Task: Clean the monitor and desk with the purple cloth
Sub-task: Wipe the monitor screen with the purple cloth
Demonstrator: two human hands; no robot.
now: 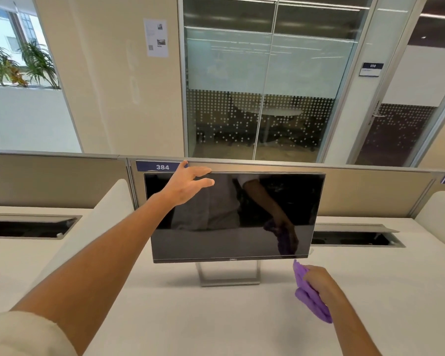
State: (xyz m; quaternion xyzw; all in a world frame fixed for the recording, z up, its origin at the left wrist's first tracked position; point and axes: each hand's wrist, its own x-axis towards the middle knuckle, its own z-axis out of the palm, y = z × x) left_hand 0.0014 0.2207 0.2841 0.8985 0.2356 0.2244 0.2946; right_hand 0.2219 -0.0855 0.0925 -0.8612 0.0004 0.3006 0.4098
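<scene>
A black monitor (237, 217) on a silver stand (229, 276) sits at the back of the white desk (190, 317), its dark screen reflecting me. My left hand (188, 183) reaches to the monitor's top left edge, fingers nearly straight, at or just over the rim. My right hand (319, 281) grips the bunched purple cloth (307, 294) just below the monitor's lower right corner, above the desk surface. Whether the cloth touches the desk I cannot tell.
A beige partition (370, 191) with a blue label "384" (162, 167) runs behind the monitor. Open cable trays are cut into the desk at the left (28, 227) and right (355, 237). White curved dividers (108, 201) flank the desk. Glass office walls stand beyond.
</scene>
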